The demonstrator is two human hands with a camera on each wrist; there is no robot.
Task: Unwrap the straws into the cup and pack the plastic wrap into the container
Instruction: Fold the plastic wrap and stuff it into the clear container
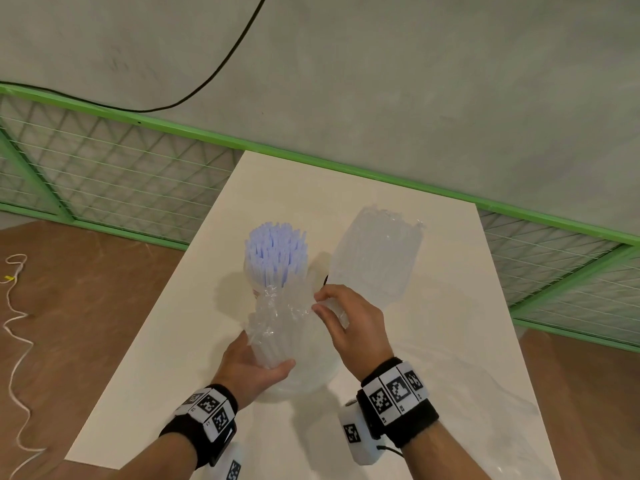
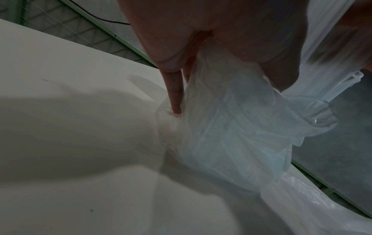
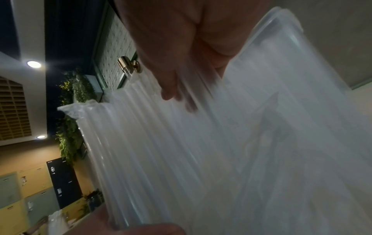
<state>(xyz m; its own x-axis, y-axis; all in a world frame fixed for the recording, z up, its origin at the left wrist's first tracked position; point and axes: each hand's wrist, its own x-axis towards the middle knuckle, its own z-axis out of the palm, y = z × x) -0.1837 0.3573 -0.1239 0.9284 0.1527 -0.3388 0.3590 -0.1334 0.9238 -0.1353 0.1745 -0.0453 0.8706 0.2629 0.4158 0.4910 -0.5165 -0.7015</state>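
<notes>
Crinkled clear wrap [image 1: 277,313] bunches round the straws [image 1: 275,252] over the white table [image 1: 433,341]; from the head view our left hand [image 1: 254,367] is clasped round the bundle's base and our right hand [image 1: 349,320] pinches the film at its side. A second ribbed, translucent pack [image 1: 377,254] lies beyond. Left wrist: fingers [image 2: 174,93] curl into soft, cloudy film [image 2: 231,135]. Right wrist: fingers [image 3: 171,89] press on long glossy tubes [image 3: 161,151], blurred.
</notes>
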